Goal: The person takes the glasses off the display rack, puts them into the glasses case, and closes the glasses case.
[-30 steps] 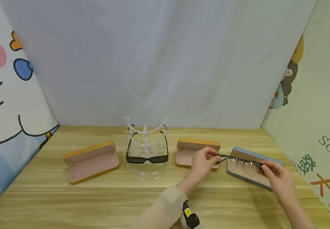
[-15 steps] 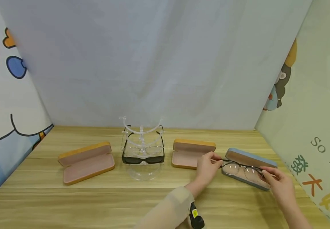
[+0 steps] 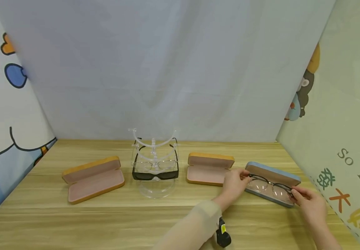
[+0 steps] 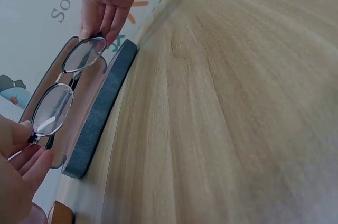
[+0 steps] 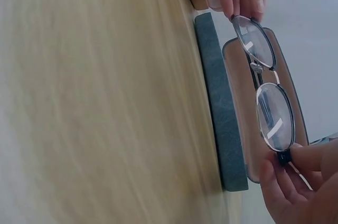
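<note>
A pair of black-browed eyeglasses (image 3: pixel 271 183) with thin metal lower rims is held level over the open blue glasses case (image 3: pixel 269 199). My left hand (image 3: pixel 234 184) pinches one end of the frame near the hinge. At the other end, my right hand (image 3: pixel 312 205) pinches the opposite hinge corner. Both wrist views show the lenses facing the camera, the eyeglasses (image 5: pixel 275 115) in front of the case's brown lining. Folded temples show behind the lenses. Whether the frame touches the case's inside cannot be told.
An orange case (image 3: pixel 211 156) lies open just left of my left hand; another orange case (image 3: pixel 95 189) is open at far left. Between them a clear display stand (image 3: pixel 156 191) bears dark sunglasses (image 3: pixel 155 176) and thin-rimmed eyeglasses (image 3: pixel 155 165). A printed curtain (image 3: pixel 339 104) borders the right side.
Both hands have lowered the eyeglasses over the blue case, and the left hand has shifted right. The lenses now overlap the case's interior. The head view has panned slightly.
</note>
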A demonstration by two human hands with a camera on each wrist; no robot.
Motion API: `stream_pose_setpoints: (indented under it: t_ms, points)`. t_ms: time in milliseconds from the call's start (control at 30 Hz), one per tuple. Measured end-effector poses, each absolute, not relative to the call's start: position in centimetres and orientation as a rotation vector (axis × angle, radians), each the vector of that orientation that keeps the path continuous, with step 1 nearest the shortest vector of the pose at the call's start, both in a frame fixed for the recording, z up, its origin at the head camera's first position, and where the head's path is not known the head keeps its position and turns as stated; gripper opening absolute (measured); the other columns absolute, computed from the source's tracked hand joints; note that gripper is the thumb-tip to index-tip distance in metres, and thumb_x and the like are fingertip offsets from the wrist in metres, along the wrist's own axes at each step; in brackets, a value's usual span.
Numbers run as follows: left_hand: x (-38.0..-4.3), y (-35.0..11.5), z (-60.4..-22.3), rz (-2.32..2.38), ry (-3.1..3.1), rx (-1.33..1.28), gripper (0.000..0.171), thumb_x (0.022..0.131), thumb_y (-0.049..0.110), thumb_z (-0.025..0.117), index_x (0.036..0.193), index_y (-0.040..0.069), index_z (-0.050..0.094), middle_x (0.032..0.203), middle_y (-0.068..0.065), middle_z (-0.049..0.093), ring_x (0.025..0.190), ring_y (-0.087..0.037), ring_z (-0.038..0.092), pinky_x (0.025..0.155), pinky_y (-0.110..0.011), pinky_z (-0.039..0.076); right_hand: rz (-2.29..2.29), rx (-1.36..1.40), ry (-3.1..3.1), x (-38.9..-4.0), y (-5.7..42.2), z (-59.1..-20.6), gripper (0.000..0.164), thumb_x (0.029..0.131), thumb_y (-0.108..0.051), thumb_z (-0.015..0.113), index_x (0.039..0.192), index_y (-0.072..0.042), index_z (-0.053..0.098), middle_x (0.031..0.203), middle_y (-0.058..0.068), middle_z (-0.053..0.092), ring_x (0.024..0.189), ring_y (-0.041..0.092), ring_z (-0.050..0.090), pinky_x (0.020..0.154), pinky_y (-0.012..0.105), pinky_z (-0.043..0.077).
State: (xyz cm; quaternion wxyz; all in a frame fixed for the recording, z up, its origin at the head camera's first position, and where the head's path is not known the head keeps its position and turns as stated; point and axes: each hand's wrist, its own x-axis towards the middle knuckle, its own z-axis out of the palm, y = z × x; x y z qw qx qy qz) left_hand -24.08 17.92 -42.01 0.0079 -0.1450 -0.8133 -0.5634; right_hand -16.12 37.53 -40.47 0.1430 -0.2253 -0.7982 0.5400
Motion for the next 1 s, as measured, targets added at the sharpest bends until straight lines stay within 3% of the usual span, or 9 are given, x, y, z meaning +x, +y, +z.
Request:
stream_pose_setpoints:
  t_ms: [167, 467, 600, 667, 700, 800, 867, 933, 1000]
  points:
    - [-24.1, 18.1, -42.3, -1.737, -2.608, -0.484, 0.025, 0.085, 0.015, 0.064, 0.110, 0.010, 0.066, 0.098, 0.001, 0.067, 0.084, -0.003, 0.060, 0.062, -0.014, 0.046, 1.274, -0.752, -2.452, -16.5, 37.6, -40.8, 0.038, 0.087, -0.024, 0.061, 0.111, 0.005, 0.063, 0.067, -0.022, 0.061, 0.058, -0.006, 0.058, 0.055, 0.016, 0.047]
    - [-23.9, 18.7, -42.7, -1.469, -2.723, -0.574, 0.034, 0.085, 0.014, 0.064, 0.118, 0.009, 0.062, 0.113, 0.001, 0.064, 0.104, -0.008, 0.059, 0.081, -0.018, 0.048, 1.148, -0.784, -2.493, -16.9, 38.0, -41.4, 0.037, 0.086, -0.025, 0.062, 0.109, 0.003, 0.063, 0.070, -0.015, 0.066, 0.057, -0.012, 0.049, 0.054, 0.015, 0.040]
    - [-23.7, 18.7, -42.6, -1.470, -2.754, -0.550, 0.035, 0.087, 0.011, 0.059, 0.122, 0.010, 0.059, 0.115, 0.001, 0.063, 0.076, -0.001, 0.059, 0.063, -0.014, 0.045, 1.149, -0.781, -2.498, -17.1, 38.1, -41.6, 0.035, 0.086, -0.024, 0.062, 0.107, 0.004, 0.063, 0.071, -0.012, 0.067, 0.057, -0.013, 0.048, 0.054, 0.015, 0.040]
    - [-23.6, 18.6, -42.6, -1.487, -2.780, -0.551, 0.036, 0.089, 0.011, 0.055, 0.125, 0.011, 0.056, 0.119, 0.000, 0.061, 0.055, -0.003, 0.050, 0.051, -0.015, 0.040, 1.111, -0.779, -2.513, -17.1, 38.0, -41.6, 0.035, 0.086, -0.024, 0.061, 0.106, 0.004, 0.064, 0.073, -0.008, 0.068, 0.057, -0.013, 0.047, 0.057, 0.016, 0.038]
    - [-23.5, 18.6, -42.5, -1.472, -2.791, -0.559, 0.037, 0.089, 0.011, 0.054, 0.126, 0.011, 0.055, 0.120, 0.001, 0.060, 0.054, -0.004, 0.046, 0.050, -0.016, 0.038, 1.087, -0.775, -2.524, -17.2, 38.0, -41.5, 0.035, 0.086, -0.025, 0.061, 0.105, 0.004, 0.064, 0.073, -0.006, 0.069, 0.057, -0.013, 0.046, 0.059, 0.018, 0.038]
    - [-23.3, 18.7, -42.5, -1.422, -2.812, -0.605, 0.039, 0.089, 0.010, 0.051, 0.129, 0.011, 0.053, 0.125, 0.001, 0.057, 0.063, -0.005, 0.053, 0.058, -0.016, 0.043, 1.009, -0.772, -2.561, -17.2, 38.1, -41.3, 0.035, 0.086, -0.026, 0.060, 0.105, 0.003, 0.065, 0.076, 0.000, 0.070, 0.058, -0.013, 0.042, 0.066, 0.024, 0.036]
    - [-23.3, 18.7, -42.5, -1.374, -2.814, -0.625, 0.040, 0.088, 0.010, 0.052, 0.128, 0.010, 0.053, 0.124, 0.001, 0.057, 0.085, -0.004, 0.057, 0.070, -0.017, 0.046, 0.963, -0.770, -2.586, -17.2, 38.1, -41.1, 0.035, 0.085, -0.027, 0.060, 0.104, 0.002, 0.066, 0.078, 0.003, 0.070, 0.061, -0.010, 0.042, 0.068, 0.027, 0.036]
    - [-23.2, 18.7, -42.5, -1.342, -2.826, -0.631, 0.041, 0.088, 0.011, 0.051, 0.129, 0.011, 0.052, 0.126, 0.001, 0.056, 0.105, -0.005, 0.055, 0.084, -0.018, 0.045, 0.936, -0.758, -2.598, -17.2, 38.1, -41.0, 0.034, 0.085, -0.026, 0.060, 0.103, 0.002, 0.066, 0.079, 0.006, 0.070, 0.065, 0.001, 0.051, 0.068, 0.031, 0.037]
    - [-23.2, 18.6, -42.4, -1.324, -2.840, -0.635, 0.041, 0.088, 0.011, 0.051, 0.129, 0.010, 0.051, 0.127, 0.000, 0.055, 0.111, -0.009, 0.053, 0.089, -0.021, 0.044, 0.910, -0.744, -2.619, -17.2, 38.1, -41.0, 0.033, 0.086, -0.025, 0.060, 0.102, 0.002, 0.066, 0.083, 0.010, 0.070, 0.074, 0.017, 0.057, 0.068, 0.032, 0.039]
